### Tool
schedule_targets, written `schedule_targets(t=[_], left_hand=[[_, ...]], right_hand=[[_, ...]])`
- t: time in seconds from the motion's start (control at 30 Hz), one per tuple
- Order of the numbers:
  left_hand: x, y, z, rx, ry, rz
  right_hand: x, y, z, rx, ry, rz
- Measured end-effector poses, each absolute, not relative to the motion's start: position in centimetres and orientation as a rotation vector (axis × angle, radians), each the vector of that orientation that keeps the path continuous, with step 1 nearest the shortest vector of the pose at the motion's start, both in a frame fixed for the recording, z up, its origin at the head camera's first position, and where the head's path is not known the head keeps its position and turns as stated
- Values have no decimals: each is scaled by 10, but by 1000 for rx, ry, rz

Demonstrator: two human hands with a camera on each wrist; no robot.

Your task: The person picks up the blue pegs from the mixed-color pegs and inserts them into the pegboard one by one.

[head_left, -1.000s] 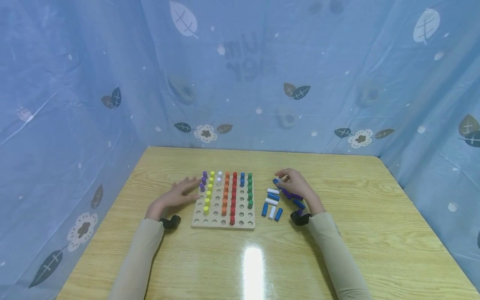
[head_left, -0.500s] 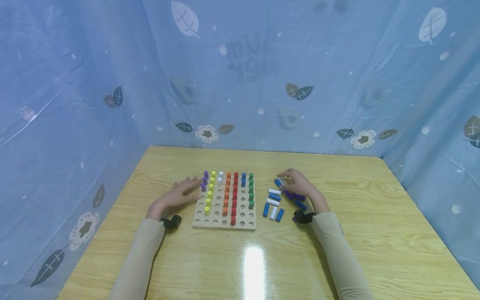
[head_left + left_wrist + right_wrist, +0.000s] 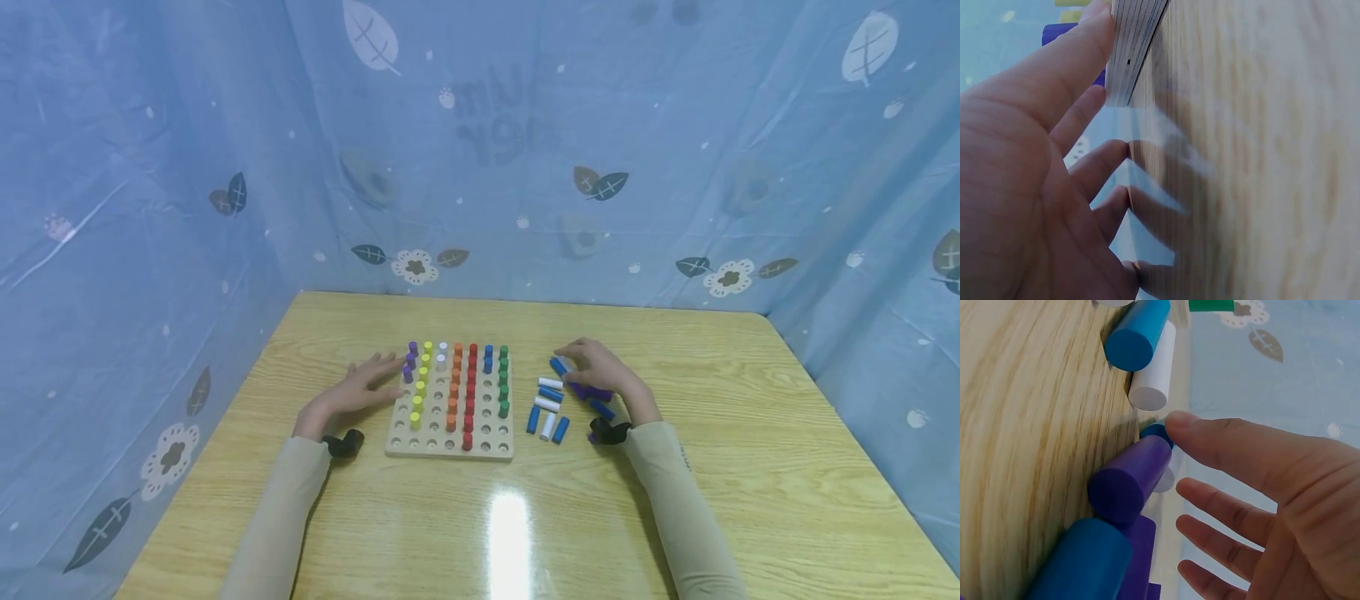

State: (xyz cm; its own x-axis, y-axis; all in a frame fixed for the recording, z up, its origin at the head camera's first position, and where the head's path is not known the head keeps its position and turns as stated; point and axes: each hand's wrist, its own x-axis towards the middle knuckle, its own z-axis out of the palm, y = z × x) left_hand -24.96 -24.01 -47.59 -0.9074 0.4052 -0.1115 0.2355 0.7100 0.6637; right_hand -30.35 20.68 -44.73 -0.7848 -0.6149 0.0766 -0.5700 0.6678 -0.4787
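My left hand (image 3: 351,395) lies beside the left edge of a wooden pegboard (image 3: 420,447), fingers spread. In the left wrist view its thumb (image 3: 1094,28) touches the board's side, and other fingertips reach the tabletop. My right hand (image 3: 600,369) is over loose pegs right of the board. Its thumb and index finger stand apart around a blue peg (image 3: 558,367) lying on the table. In the right wrist view, the thumb tip touches or nearly touches the blue peg (image 3: 1157,431); the index finger is hidden behind the thumb, and the other fingers are extended. Beside it lies a purple peg (image 3: 1129,478).
Purple, yellow, white, orange, red, blue and green pegs stand in columns on the board, including red pegs (image 3: 469,391). Several blue and white pegs lie between board and right hand, including a white peg (image 3: 547,404). A blue patterned curtain (image 3: 510,250) surrounds the table (image 3: 420,517).
The right hand has shifted slightly right and opened a little over the blue peg in the last second. The left hand stays at the board's edge. The whole view has drifted slightly.
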Motion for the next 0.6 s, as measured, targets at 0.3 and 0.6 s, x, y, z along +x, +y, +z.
schedule_targets(t=[0.3, 0.6], left_hand=[[-248, -240, -475, 503, 2668, 992], [-249, -240, -474, 495, 2667, 987]], right_hand=[[-305, 205, -450, -961, 2762, -754], [-310, 203, -455, -953, 2770, -750]])
